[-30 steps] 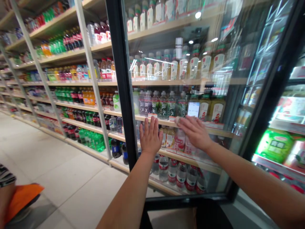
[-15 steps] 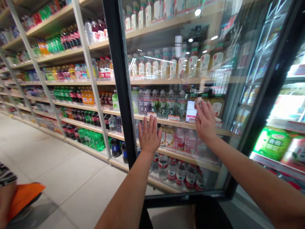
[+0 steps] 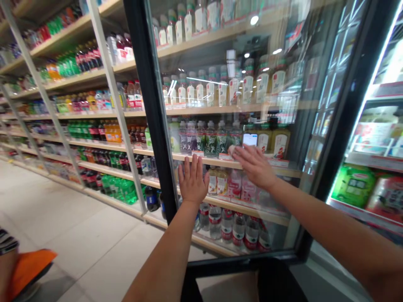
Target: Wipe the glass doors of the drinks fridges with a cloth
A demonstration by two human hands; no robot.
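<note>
My left hand lies flat against the lower left of the glass door, its fingers spread and nothing in them. Over to the right, my right hand is pressed to the same pane. A small crumpled pale cloth pokes out at its fingertips; the palm hides the rest. The door stands swung open in a black frame. Just above my right fingers a lit phone screen shows in the glass, apparently a reflection.
Through the pane I see shelves of bottled drinks. More drink shelves run along the left. A lit cooler with a green pack stands at right. At lower left, part of a person is beside an orange item above the tiled floor.
My right hand has slid left and a little down across the glass with the cloth, now slanting leftward. My left hand stays flat on the pane. The view has shifted slightly.
</note>
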